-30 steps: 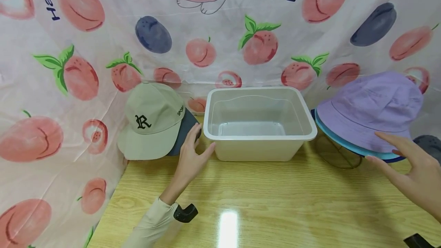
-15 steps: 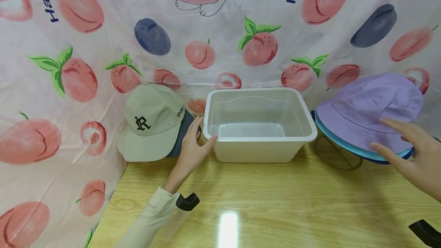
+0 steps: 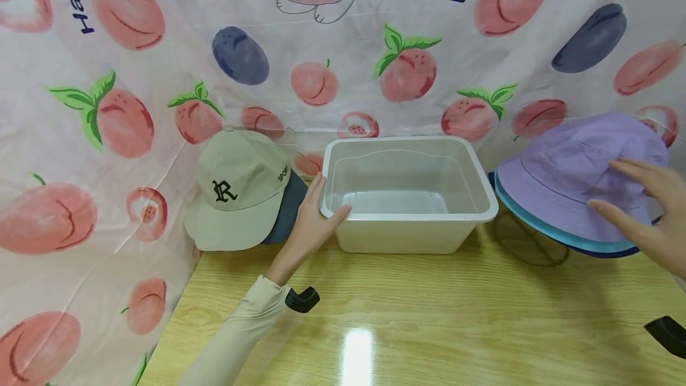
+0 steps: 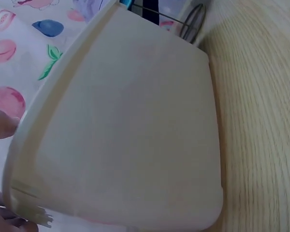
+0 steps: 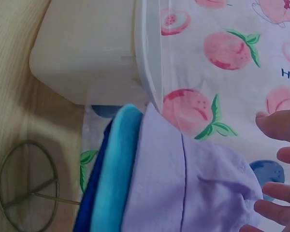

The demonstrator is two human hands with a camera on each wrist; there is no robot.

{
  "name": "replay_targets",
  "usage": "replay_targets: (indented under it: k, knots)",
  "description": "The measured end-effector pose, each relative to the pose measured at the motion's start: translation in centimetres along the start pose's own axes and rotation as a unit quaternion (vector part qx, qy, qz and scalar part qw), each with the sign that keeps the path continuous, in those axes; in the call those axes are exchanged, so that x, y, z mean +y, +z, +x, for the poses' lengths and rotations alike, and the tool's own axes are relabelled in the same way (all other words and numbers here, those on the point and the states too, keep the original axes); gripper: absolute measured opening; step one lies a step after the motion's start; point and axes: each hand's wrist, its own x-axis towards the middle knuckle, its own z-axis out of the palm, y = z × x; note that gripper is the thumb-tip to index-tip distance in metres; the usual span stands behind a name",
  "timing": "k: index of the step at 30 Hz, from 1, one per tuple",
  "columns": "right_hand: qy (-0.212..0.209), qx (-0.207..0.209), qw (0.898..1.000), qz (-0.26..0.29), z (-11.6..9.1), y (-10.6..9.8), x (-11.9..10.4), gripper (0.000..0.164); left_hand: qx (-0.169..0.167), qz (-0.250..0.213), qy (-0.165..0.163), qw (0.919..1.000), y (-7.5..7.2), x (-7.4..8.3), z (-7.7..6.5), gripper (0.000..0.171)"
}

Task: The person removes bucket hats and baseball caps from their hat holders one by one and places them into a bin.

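My left hand (image 3: pixel 311 228) is at the front left corner of a cream plastic bin (image 3: pixel 396 236), thumb and fingers spread at its rim; the left wrist view shows the thumb (image 4: pixel 2 126) at the edge. Inside, the bin is bare. Over a stack of bucket hats, my right hand (image 3: pixel 656 213) has its fingers spread beside the crown of the top, lilac bucket hat (image 3: pixel 584 165). Below that hat show a light blue brim (image 5: pixel 117 169) and a dark blue one (image 5: pixel 94 193). The stack sits on a round-based wire stand (image 3: pixel 527 243).
A sage green baseball cap (image 3: pixel 241 171) stands left of the bin, with a dark blue cap (image 3: pixel 284 213) partly behind it. A peach-print cloth (image 3: pixel 332 34) hangs behind everything. The wooden table (image 3: pixel 407 314) extends in front.
My left hand has moved right and slightly up to the bin's corner. My right hand has risen along the lilac hat, towards its crown. The bin and caps stay put.
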Motion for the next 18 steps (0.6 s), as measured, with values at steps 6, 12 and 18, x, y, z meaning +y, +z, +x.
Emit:
replay_targets:
  k: [6, 12, 18]
  knots:
    - [0.001, 0.019, 1.000, -0.001, 1.1, -0.2, 0.3, 0.063, -0.017, 0.008, -0.006, 0.9998, 0.3, -0.6, 0.0, 0.090]
    - [0.008, 0.016, 1.000, -0.006, 2.2, -0.6, 0.5, 0.068, -0.018, -0.010, -0.001, 0.9998, 0.4, -0.7, -0.1, 0.091]
    - [-0.001, 0.016, 1.000, 0.006, 3.3, -0.7, 1.1, 0.073, -0.017, -0.022, 0.010, 0.9996, 0.7, -1.1, -0.3, 0.091]
